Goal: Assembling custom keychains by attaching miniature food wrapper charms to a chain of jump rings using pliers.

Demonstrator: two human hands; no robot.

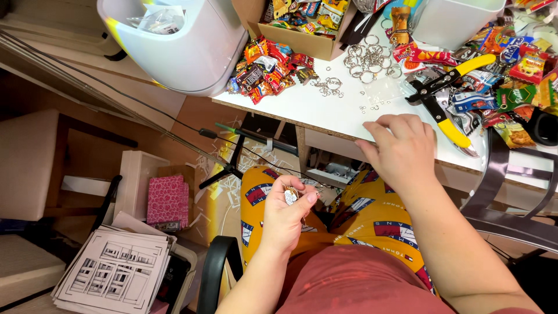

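**Metal charm in hand, loose rings on the table**

Pinched between thumb and fingertips of left hand (285,218), over the lap: small charm (291,195) with a short chain hanging below; seemingly partly assembled. Farther right, reaching palm-down to the white table (325,110) edge: right hand (401,152), fingers curled together, contents hidden. Beyond it, unused: scattered key rings (367,58), heaped miniature snack packets (270,67), yellow-handled pliers (444,96). Many pieces evidently left.

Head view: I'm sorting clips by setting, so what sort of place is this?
Probably a home craft workspace: a white table holds loose metal key rings, yellow-handled pliers and heaps of tiny colourful snack-packet charms.
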